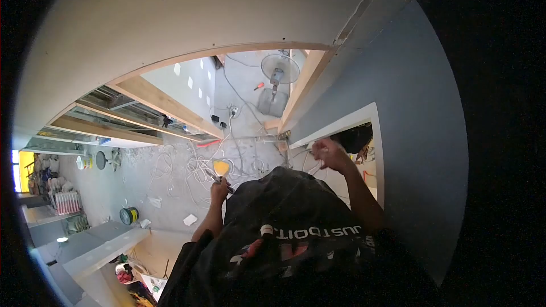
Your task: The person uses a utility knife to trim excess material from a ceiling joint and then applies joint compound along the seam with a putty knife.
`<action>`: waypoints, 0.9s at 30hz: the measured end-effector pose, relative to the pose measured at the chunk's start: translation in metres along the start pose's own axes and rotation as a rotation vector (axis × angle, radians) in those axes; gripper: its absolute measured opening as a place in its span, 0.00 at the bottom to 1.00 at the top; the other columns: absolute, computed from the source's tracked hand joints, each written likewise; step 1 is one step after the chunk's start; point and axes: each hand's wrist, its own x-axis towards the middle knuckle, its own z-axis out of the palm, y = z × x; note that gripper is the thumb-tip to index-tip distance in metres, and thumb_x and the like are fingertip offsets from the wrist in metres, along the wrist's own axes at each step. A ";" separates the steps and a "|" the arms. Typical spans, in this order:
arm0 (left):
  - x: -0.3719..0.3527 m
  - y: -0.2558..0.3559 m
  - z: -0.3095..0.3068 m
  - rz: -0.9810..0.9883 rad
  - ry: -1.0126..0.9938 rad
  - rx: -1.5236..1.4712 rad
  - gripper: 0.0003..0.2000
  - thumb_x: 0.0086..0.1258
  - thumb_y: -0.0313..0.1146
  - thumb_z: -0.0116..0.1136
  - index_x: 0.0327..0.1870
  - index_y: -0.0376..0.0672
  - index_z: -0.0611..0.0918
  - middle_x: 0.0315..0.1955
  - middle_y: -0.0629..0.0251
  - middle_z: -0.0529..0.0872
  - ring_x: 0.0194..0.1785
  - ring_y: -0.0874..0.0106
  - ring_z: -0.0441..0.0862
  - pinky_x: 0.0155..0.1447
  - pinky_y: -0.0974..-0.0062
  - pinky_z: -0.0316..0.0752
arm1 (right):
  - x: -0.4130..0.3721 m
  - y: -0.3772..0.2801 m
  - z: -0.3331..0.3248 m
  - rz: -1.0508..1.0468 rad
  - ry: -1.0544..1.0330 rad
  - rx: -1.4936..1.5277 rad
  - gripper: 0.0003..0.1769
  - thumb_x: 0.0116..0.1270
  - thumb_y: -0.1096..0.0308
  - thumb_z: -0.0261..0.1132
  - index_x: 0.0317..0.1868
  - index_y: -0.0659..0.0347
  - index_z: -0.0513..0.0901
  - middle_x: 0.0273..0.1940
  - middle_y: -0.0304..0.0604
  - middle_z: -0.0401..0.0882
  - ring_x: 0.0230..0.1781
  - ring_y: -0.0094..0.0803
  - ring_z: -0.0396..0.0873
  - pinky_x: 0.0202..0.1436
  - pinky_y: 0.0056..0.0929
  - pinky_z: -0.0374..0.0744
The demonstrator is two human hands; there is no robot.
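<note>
My left hand (220,189) is wrapped round a slim grey metal tool (212,175), low at the left of my body. A yellow patch or object (221,166) shows just beyond that hand, above the white cables on the floor. My right hand (330,154) is raised at the right, beside the white-framed opening in the grey wall, with its fingers bent. Whether its fingertips pinch anything is too small to tell. The dark shirt (296,216) fills the lower middle of the view.
A pale board (187,11) with a timber edge spans overhead. Loose cables (199,179) lie on the floor. A fan (277,74) stands beyond the timber frame (304,88). Buckets (129,215) sit at the left. The grey wall (415,113) rises close at the right.
</note>
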 end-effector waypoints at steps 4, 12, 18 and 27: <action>0.018 -0.011 0.007 -0.048 0.007 -0.076 0.24 0.74 0.51 0.50 0.33 0.41 0.90 0.27 0.54 0.91 0.38 0.59 0.91 0.47 0.59 0.82 | 0.017 0.092 0.025 -0.203 -0.413 -0.707 0.31 0.58 0.45 0.73 0.53 0.60 0.88 0.49 0.59 0.87 0.50 0.51 0.86 0.57 0.47 0.82; 0.018 0.011 0.000 -0.183 -0.062 -0.199 0.25 0.73 0.53 0.48 0.32 0.39 0.89 0.22 0.59 0.88 0.22 0.66 0.85 0.24 0.62 0.79 | -0.016 0.093 0.037 -0.096 -0.050 -0.358 0.21 0.65 0.57 0.71 0.49 0.66 0.86 0.42 0.50 0.90 0.42 0.39 0.89 0.47 0.38 0.84; 0.038 -0.009 0.004 -0.323 -0.203 -0.170 0.26 0.70 0.54 0.51 0.33 0.36 0.87 0.24 0.57 0.86 0.20 0.64 0.81 0.24 0.60 0.78 | -0.015 0.111 0.047 -0.153 0.076 -0.338 0.11 0.64 0.62 0.72 0.38 0.63 0.88 0.34 0.47 0.89 0.36 0.34 0.88 0.44 0.32 0.83; 0.014 0.008 -0.005 -0.328 -0.213 -0.079 0.27 0.69 0.55 0.52 0.33 0.35 0.88 0.24 0.56 0.87 0.22 0.64 0.82 0.25 0.60 0.78 | -0.070 -0.015 -0.055 -0.032 -0.019 0.972 0.18 0.78 0.57 0.62 0.57 0.62 0.83 0.50 0.44 0.86 0.51 0.41 0.84 0.59 0.41 0.80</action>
